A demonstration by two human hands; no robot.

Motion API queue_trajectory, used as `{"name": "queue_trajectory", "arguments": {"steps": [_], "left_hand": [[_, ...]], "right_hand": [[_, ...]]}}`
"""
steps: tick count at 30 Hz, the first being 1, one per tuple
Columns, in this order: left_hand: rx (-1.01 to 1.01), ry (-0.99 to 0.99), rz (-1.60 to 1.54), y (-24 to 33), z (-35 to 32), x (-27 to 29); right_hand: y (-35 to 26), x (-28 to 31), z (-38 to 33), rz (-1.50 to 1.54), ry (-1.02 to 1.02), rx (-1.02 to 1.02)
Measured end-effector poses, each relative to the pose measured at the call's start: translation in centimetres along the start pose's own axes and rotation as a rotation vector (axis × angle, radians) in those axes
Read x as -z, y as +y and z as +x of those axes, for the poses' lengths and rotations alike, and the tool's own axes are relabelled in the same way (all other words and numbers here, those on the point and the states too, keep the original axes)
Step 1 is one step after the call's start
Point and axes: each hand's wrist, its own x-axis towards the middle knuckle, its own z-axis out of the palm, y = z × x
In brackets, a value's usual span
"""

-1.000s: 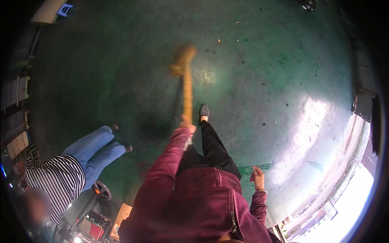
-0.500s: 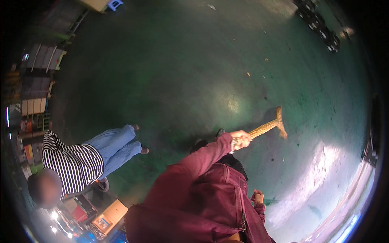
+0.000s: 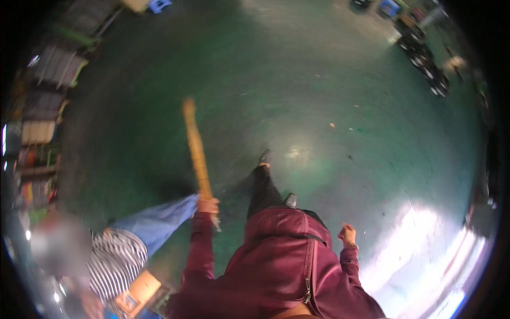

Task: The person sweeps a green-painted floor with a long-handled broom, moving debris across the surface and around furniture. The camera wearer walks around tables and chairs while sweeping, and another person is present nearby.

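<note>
My left hand (image 3: pixel 208 205) is closed around one end of a long yellow broom (image 3: pixel 197 154), out to my left. The broom points forward over the green floor, its far end blurred by motion. A pale fringe hangs just below my grip. My right hand (image 3: pixel 348 235) is at my right side, away from the broom, its fingers curled in with nothing visible in them. My two feet show below me, the left one stepping ahead of the right.
A person in a striped top (image 3: pixel 119 260) and blue jeans is close on my left, beside the broom hand. Shelves and racks (image 3: pixel 56 66) line the left side. Dark wheeled things (image 3: pixel 422 58) stand at the far right. A wooden box (image 3: pixel 139 290) lies at the lower left.
My left hand has swung the broom from in front of me on the right across to my left. My left foot has come forward, and the person on the left now appears nearer.
</note>
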Motion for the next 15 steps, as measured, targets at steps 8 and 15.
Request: {"name": "queue_trajectory", "arguments": {"steps": [8, 15], "left_hand": [[-0.038, 0.129, 0.018, 25.6, 23.3, 0.2], [0.449, -0.317, 0.098, 24.8, 29.5, -16.7]], "right_hand": [[-14.0, -10.7, -4.9, -0.19, 0.039, 0.064], [-14.1, -14.0, -8.9, -0.112, 0.131, -0.008]]}}
